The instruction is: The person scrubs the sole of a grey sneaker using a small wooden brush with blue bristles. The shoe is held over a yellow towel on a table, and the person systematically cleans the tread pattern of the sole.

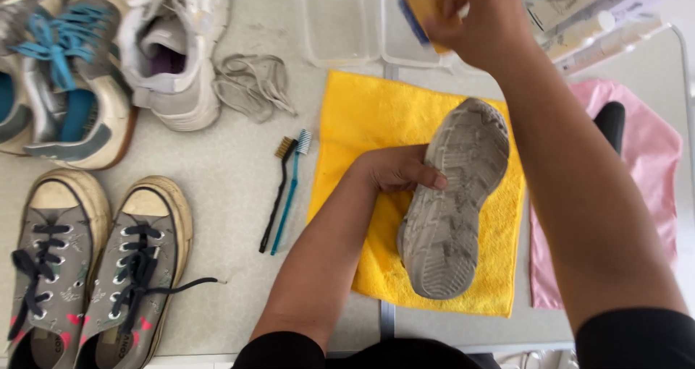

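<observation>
Starting at the left edge of the table (239,195), a pair of grey canvas sneakers (94,268) with black laces lies at the near side, toes pointing away, and beyond them sit a pair of trainers with blue laces (65,72) and a single white trainer (177,51). A loose heap of grey laces (253,83) lies just beside the white trainer. Two slim brushes, one black-handled (276,195) and one blue-handled (289,192), lie side by side between the sneakers and a yellow cloth (362,123). On that cloth a grey shoe (452,202) rests sole up, its tread visibly soiled. The left hand (394,170) grips the shoe's side, fingers curled around the edge near mid-length. Beyond the cloth stand clear plastic containers (340,22). The right hand (485,22) is raised above the far end of the cloth, fingers closed around a yellow sponge with a blue face (420,3). To the right, a pink cloth (651,152) lies on the surface, with pale tubes and a box (601,14) beyond it.
</observation>
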